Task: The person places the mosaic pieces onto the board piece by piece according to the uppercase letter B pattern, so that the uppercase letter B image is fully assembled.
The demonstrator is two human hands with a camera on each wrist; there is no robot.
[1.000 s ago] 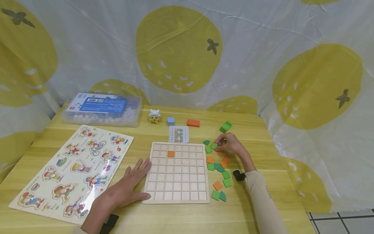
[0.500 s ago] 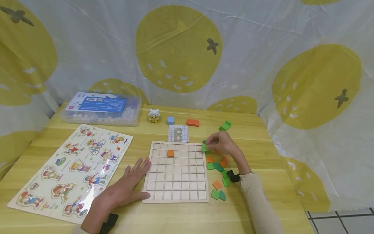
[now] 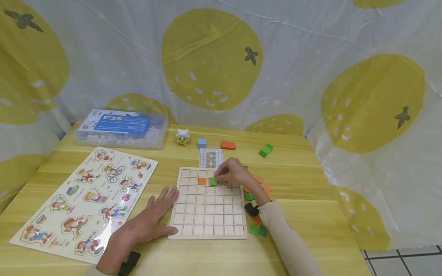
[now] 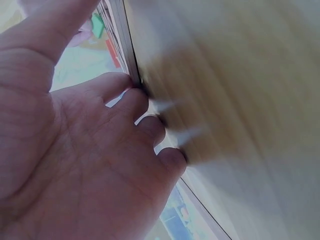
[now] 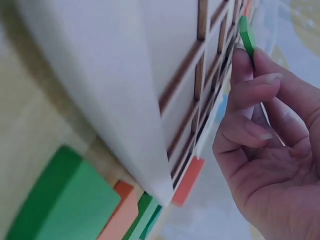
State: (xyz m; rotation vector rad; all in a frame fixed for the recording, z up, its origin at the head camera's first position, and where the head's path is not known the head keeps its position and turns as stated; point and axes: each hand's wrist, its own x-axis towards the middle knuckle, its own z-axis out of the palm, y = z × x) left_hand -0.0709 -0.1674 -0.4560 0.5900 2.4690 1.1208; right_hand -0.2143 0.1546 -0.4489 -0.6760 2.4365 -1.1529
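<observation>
The grid board [image 3: 208, 209] looked like pale, matt wood, smooth along its rim. The green square tile [image 3: 213, 181] and orange square tile [image 3: 202, 181] had a smooth, painted look. The worktop [image 3: 293, 157] showed a smooth wood-grain finish. Glare lay across the glossy picture puzzle board [image 3: 81, 191]. The storage case [image 3: 157, 142] was clear, shiny plastic; the curtain [image 3: 293, 57] looked like creased, faintly shiny sheeting, and the sleeve [image 3: 288, 237] matt cloth.

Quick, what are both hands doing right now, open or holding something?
Left hand: open, fingers at the board's left edge.
Right hand: pinching a green tile over the board.
</observation>
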